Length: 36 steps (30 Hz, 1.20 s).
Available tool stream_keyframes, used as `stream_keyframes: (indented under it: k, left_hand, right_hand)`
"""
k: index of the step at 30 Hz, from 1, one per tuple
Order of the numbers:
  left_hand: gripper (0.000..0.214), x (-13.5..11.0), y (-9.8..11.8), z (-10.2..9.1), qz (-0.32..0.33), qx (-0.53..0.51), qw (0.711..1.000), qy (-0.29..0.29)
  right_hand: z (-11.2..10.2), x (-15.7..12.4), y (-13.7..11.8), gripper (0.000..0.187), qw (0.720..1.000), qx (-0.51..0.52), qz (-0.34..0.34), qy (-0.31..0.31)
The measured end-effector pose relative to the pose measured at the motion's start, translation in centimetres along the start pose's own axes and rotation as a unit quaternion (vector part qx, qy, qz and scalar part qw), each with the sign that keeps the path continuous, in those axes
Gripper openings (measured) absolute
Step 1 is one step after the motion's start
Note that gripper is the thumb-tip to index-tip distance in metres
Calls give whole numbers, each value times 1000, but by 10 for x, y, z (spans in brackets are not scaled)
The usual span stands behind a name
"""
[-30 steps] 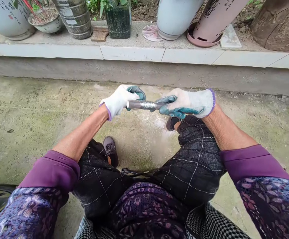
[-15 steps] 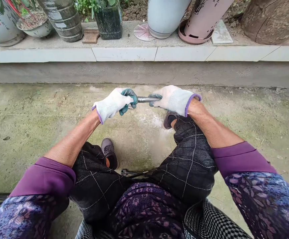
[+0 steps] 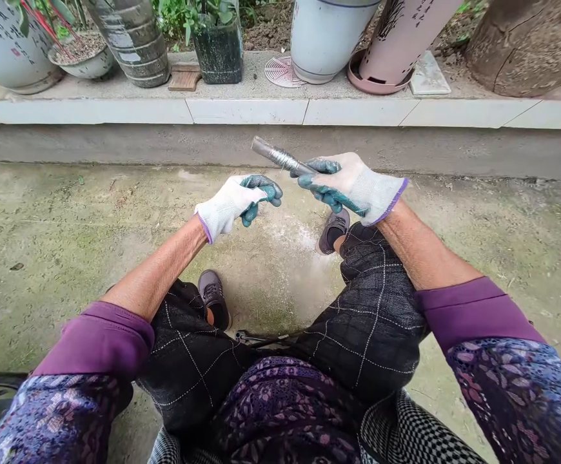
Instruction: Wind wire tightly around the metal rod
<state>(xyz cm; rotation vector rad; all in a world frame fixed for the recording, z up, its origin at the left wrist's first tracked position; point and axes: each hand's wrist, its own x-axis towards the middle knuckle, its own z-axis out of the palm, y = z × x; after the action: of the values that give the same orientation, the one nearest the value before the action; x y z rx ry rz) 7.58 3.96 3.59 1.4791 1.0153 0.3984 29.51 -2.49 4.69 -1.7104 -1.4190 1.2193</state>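
1. Above the concrete floor [image 3: 91, 270], short of the tiled ledge [image 3: 246, 111] on the far side, a metal rod [image 3: 265, 148] is held in the air, its bare end pointing far left and its other end hidden in the right hand [image 3: 343, 182].

2. Silvery wire [image 3: 283, 158] is wound around the rod in a band of many turns; this much looks done. Bare metal shows beyond the band at the far-left end and in a short stretch beside the right hand's fingers. Whether more turns are left to make cannot be judged, since no loose tail can be made out for certain.

3. The right hand is clamped on the rod, teal-coated fingers lying on both sides of it, the white back of the glove turned up. Its forearm comes in from the near right and angles toward the far left.

4. The left hand [image 3: 242, 200] is apart from the rod, to the left and nearer the body. Its fingers are curled inward with the thumb alongside; I cannot tell whether a thin strand is pinched between them. Its forearm slants from the near left toward the far right.

5. Both forearms are bare below the purple cuffs [image 3: 478, 309], reaching forward over the parted knees, the hands roughly level with each other.
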Motion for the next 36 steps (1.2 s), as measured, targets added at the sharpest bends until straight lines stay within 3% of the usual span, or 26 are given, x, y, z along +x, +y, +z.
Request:
stream_keyframes:
  k: [4,10,13,16,19,25,29,33,36]
  left_hand:
    - [8,0,6,2,14,7,1000,-10]
    - [4,5,8,-6,30,33,999,7]
    - [8,1,7,-12,29,50,997,-53]
    - [11,-5,7,-14,15,56,992,-112]
    - [13,-7,6,-15,14,32,993,-116]
    - [22,2,0,-23,-6,-89,991,-105]
    - [24,2,0,-24,9,-160,983,-87]
    - [25,-8,3,-12,28,-161,983,-89]
    - [27,-15,5,-5,37,-158,983,-91]
  right_hand:
    - [2,-5,-6,37,996,89,-4,-32]
    - [8,-10,-6,45,981,164,-31,-102]
    - [8,-8,-5,43,974,210,-38,-75]
    - [3,-4,-3,37,973,228,-34,-8]
    - [-3,-4,-2,32,975,218,-33,26]
    - [-4,-15,-8,38,982,182,-43,5]
    - [-6,-9,-8,38,986,158,-16,49]
    - [-12,8,4,47,993,63,-2,102]
    - [-16,20,14,37,988,-48,0,148]
